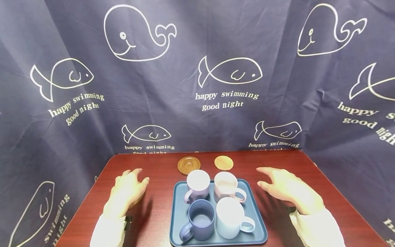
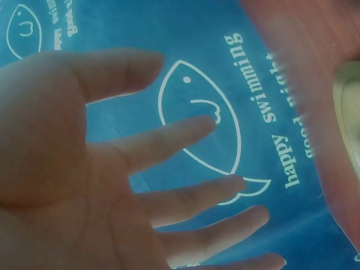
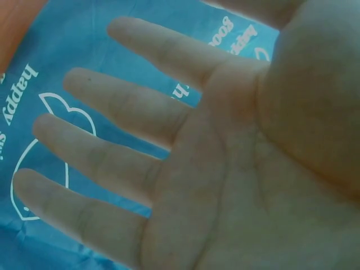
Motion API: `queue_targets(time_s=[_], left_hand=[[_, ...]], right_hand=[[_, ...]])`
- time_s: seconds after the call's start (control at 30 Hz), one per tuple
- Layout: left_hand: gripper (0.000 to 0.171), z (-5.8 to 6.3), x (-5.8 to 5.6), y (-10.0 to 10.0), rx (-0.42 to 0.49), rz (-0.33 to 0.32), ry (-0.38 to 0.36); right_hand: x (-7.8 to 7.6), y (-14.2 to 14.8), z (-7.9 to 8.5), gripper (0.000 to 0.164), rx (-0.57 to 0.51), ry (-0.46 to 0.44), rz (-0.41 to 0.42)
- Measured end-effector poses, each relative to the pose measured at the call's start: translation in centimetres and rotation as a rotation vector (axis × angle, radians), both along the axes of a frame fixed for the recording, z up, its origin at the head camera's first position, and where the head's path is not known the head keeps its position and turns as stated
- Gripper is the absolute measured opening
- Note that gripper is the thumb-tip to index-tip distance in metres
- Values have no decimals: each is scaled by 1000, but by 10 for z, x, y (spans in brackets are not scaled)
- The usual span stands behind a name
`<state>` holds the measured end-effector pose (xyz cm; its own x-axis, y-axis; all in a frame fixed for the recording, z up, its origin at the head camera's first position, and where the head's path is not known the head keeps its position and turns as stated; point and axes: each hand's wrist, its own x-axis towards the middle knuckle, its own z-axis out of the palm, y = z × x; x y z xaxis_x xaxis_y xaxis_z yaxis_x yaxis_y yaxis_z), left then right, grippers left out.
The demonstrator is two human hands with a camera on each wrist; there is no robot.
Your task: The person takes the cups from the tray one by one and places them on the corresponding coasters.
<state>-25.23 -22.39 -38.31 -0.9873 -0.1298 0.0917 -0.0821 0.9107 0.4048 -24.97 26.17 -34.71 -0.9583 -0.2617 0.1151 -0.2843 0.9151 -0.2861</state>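
On the table, a blue tray [image 1: 177,219] holds a lavender mug [image 1: 198,192] and a pale pink mug [image 1: 220,195] at the back, with a dark blue mug [image 1: 202,224] and a light blue mug [image 1: 226,224] in front. Left of the tray, my left hand [image 1: 128,188] hovers with its fingers spread and holds nothing. On the tray's right side my right hand [image 1: 285,187] is likewise empty, palm turned inward. Both wrist views show straight, parted fingers, on the left hand [image 2: 101,157] and the right hand [image 3: 208,140]. Neither hand touches a mug.
Behind the tray lie a brown wooden coaster [image 1: 189,165] and a lighter round coaster [image 1: 224,163]. A dark blue curtain [image 1: 185,120] with fish and whale drawings hangs around the reddish wooden table [image 1: 154,164]. Part of a pale round object [image 2: 350,107] shows at the left wrist view's edge.
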Motion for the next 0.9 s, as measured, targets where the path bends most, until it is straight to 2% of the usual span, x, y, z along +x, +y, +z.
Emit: queue_targets(time_s=[0.37,0.67,0.9], left_hand=[[59,-10,-9,-12,17,27,-56],[61,-27,-17,-18,20,60,-121],[67,-41,-25,-25,21,56,-171]], right_hand=[[-3,1,-2,54,5,-15,-7],[-3,0,2,54,5,6,8],[-1,0,2,52,-3,4,12]])
